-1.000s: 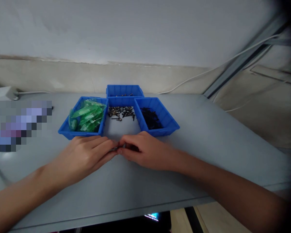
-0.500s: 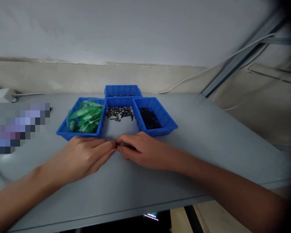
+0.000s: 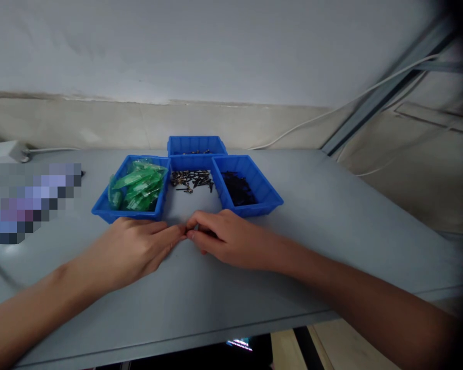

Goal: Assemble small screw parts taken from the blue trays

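My left hand [image 3: 142, 246] and my right hand [image 3: 226, 237] meet fingertip to fingertip low over the grey table, just in front of the blue bins. Both are closed in a pinch, and whatever lies between the fingertips is covered by the fingers. Beyond them is a pile of small dark and brassy screws [image 3: 195, 180] on the tabletop. To its left stands a blue bin [image 3: 100, 211] with green plastic packets [image 3: 141, 185]. On the right, another blue bin [image 3: 264, 198] contains small black pieces [image 3: 237, 189].
A third blue bin [image 3: 196, 144] with small metal parts stands at the back by the wall. A white box with a cable [image 3: 7, 150] and a blurred-out object [image 3: 42, 192] lie at left. A metal post [image 3: 370, 113] rises at right. Below the table edge a lit screen [image 3: 239, 344] shows.
A thin dark metal piece between the fingertips a second ago is now hidden. The fingertips have drawn together, and the left fingers lie straighter. The view shifted slightly; bins and screw pile look unchanged.
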`<state>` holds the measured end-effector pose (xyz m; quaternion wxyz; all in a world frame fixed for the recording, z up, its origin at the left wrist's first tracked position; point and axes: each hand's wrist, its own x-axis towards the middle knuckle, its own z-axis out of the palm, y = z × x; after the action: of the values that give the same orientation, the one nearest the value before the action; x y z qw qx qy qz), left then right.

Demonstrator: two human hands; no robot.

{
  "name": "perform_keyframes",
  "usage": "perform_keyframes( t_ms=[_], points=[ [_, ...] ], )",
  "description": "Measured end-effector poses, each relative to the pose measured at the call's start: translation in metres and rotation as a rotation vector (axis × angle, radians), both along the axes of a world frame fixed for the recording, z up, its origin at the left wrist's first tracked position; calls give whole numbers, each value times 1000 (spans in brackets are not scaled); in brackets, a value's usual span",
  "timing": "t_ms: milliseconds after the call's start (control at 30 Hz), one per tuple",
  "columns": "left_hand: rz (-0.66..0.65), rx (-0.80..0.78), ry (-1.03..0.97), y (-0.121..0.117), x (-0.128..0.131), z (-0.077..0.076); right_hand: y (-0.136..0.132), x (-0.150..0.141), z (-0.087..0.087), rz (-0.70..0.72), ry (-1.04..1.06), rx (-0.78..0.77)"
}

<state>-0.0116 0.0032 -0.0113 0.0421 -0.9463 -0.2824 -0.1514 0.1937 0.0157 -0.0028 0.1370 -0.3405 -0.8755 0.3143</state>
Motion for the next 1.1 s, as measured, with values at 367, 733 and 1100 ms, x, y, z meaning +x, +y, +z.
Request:
perform_keyframes(
  t_ms=[367, 733, 1100],
  points=[
    [15, -2, -20, -1, 1, -1, 0, 1, 1, -8, 15, -70],
    [103, -233, -4, -1, 1, 3, 0, -1, 1, -23, 29, -14],
    [116, -229, 21, -1, 2, 1, -1, 0, 0, -25, 61, -22]
  ],
)
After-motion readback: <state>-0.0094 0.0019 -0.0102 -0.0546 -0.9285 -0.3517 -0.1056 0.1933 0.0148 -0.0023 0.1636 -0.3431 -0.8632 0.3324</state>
